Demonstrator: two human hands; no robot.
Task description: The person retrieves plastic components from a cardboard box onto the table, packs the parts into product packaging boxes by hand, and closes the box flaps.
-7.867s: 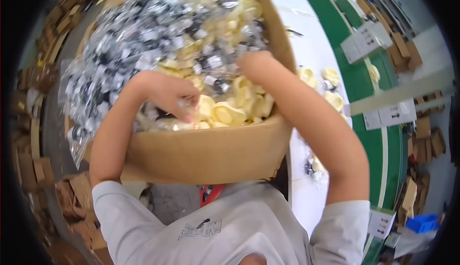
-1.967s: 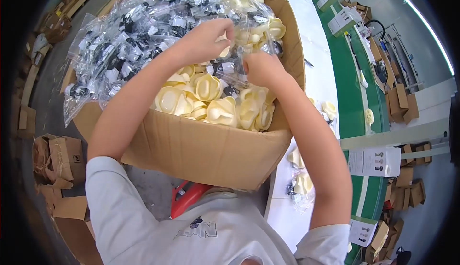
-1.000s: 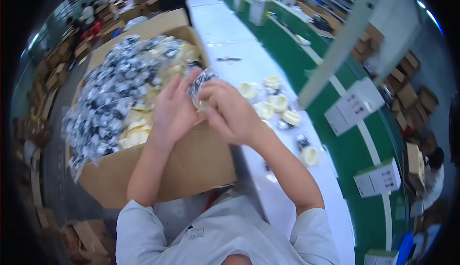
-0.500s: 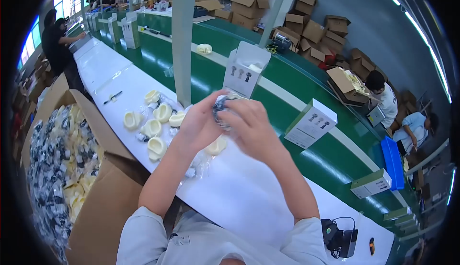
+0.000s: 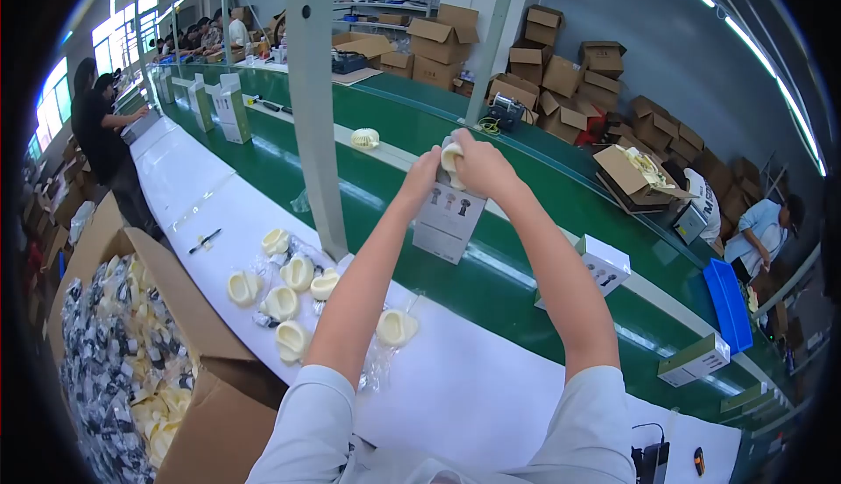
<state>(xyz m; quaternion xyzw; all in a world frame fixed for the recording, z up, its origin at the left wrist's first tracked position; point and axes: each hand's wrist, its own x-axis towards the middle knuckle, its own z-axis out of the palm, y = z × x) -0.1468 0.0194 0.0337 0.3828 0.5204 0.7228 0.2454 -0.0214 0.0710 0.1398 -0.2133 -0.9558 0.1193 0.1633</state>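
My right hand [image 5: 484, 167] is closed on a cream moulded plastic piece [image 5: 451, 160] at the top of a white printed box [image 5: 448, 223]. Against the left side of that box top, my left hand [image 5: 421, 175] has its fingers curled in; what they grip is hidden. The box stands upright on the green conveyor belt [image 5: 385, 247], both arms stretched out to it. More cream pieces [image 5: 280, 303] lie on the white table nearer me, some beside clear bags with dark contents. A single cream piece [image 5: 397, 327] sits right of that group.
A large carton [image 5: 215, 317] full of bagged parts and cream pieces stands at left. A metal post [image 5: 317, 116] rises beside the belt. Other white boxes [image 5: 604, 261] stand along the belt, with a blue bin [image 5: 729, 304] at right. Several people work farther off.
Both hands have moved forward and up, from over the table to the top of the white box. The bagged item between them has gone from sight; a cream piece now shows there.
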